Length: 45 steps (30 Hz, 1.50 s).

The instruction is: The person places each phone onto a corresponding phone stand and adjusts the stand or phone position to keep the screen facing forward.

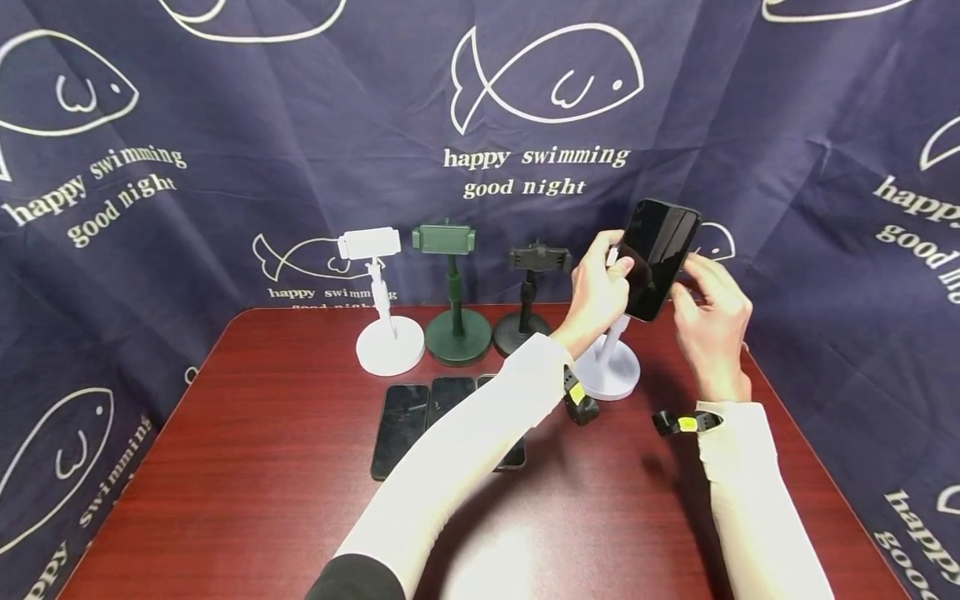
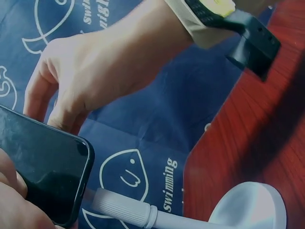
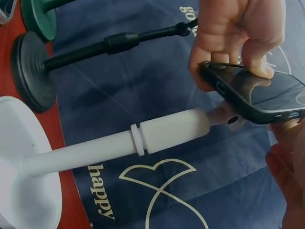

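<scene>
A black smartphone [image 1: 658, 260] stands tilted upright at the top of a pale phone stand [image 1: 609, 368]. My left hand [image 1: 602, 287] grips the phone's left edge, with the thumb on its screen, beside a small white part of the clamp. The right wrist view shows this thumb pressing the phone [image 3: 274, 95] near one end. At the opposite long edge is my right hand [image 1: 712, 312], its fingers bent; in the left wrist view the right hand's [image 2: 90, 71] fingertips are hidden behind the phone. Most of the stand's clamp is hidden as well.
To the left stand a white phone stand [image 1: 390, 346], a green phone stand [image 1: 458, 337] and a black phone stand [image 1: 527, 287]. Several dark phones [image 1: 401, 429] lie in front, partly covered by my left sleeve. A fish-printed dark blue cloth [image 1: 390, 125] hangs behind the red table [image 1: 247, 467].
</scene>
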Motion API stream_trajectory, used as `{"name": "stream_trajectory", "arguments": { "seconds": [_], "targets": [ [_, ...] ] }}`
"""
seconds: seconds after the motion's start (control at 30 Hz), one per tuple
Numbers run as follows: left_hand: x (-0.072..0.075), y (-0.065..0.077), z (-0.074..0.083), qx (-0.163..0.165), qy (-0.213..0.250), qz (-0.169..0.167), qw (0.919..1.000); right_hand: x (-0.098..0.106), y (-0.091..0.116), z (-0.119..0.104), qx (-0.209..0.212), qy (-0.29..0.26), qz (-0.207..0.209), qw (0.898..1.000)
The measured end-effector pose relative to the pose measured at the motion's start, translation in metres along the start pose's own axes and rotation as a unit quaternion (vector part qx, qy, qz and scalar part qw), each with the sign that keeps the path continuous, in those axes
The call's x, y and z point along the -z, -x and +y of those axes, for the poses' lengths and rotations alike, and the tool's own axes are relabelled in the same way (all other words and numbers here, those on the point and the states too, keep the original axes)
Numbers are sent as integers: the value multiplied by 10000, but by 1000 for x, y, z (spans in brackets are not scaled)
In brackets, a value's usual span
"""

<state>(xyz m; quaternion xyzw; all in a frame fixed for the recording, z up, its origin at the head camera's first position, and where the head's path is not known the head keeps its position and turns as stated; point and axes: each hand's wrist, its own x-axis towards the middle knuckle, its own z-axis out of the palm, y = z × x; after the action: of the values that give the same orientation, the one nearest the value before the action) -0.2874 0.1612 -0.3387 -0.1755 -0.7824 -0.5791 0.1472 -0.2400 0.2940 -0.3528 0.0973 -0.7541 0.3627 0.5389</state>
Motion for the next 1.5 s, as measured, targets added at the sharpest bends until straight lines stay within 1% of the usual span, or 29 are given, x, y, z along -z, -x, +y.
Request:
{"name": "stream_trajectory", "arguments": {
  "seconds": [0.07, 0.23, 0.3, 0.37, 0.53, 0.63, 0.83, 0.93, 1.07, 1.2, 1.3, 1.37, 1.4, 1.47, 1.5],
  "targets": [
    [1, 0, -1, -13, 66, 38, 10000, -1, 1, 2, 68, 22, -26, 10000],
    [1, 0, 0, -84, 60, 40, 9999, 0, 2, 2, 313, 76, -27, 9995],
    [2, 1, 1, -63, 36, 35, 10000, 1, 2, -1, 414, 80, -24, 9991],
    [2, 1, 2, -25, 36, 50, 10000, 2, 3, 4, 497, 80, -91, 9987],
    [2, 1, 1, 19, -26, 113, 9999, 7, 6, 20, 715, 110, -365, 9967],
    [2, -1, 1, 23, -71, 136, 9999, 10, 5, 23, 912, 180, -567, 9941],
    [1, -1, 1, 4, -130, 165, 9998, 19, 2, 30, 1319, 389, -1012, 9853],
    [1, 0, 1, 15, -146, 177, 9997, 22, 1, 30, 1411, 366, -1099, 9832],
    [1, 2, 2, -14, -186, 213, 9996, 23, 1, 30, 1401, 353, -1125, 9831],
    [0, 4, 2, -59, -244, 200, 9995, 22, 4, 29, 1165, 472, -1050, 9865],
    [0, 5, 1, -88, -238, 148, 9996, 20, 8, 24, 766, 464, -870, 9922],
    [1, 5, 0, -121, -231, 130, 9996, 19, 11, 17, 334, 234, -793, 9960],
    [1, 5, 0, -141, -223, 120, 9996, 18, 13, 13, 51, 32, -791, 9969],
    [1, 5, 0, -195, -213, 104, 9995, 18, 15, 1, -535, -351, -812, 9946],
    [2, 5, 0, -224, -220, 106, 9995, 17, 15, -5, -834, -523, -819, 9918]
  ]
}}
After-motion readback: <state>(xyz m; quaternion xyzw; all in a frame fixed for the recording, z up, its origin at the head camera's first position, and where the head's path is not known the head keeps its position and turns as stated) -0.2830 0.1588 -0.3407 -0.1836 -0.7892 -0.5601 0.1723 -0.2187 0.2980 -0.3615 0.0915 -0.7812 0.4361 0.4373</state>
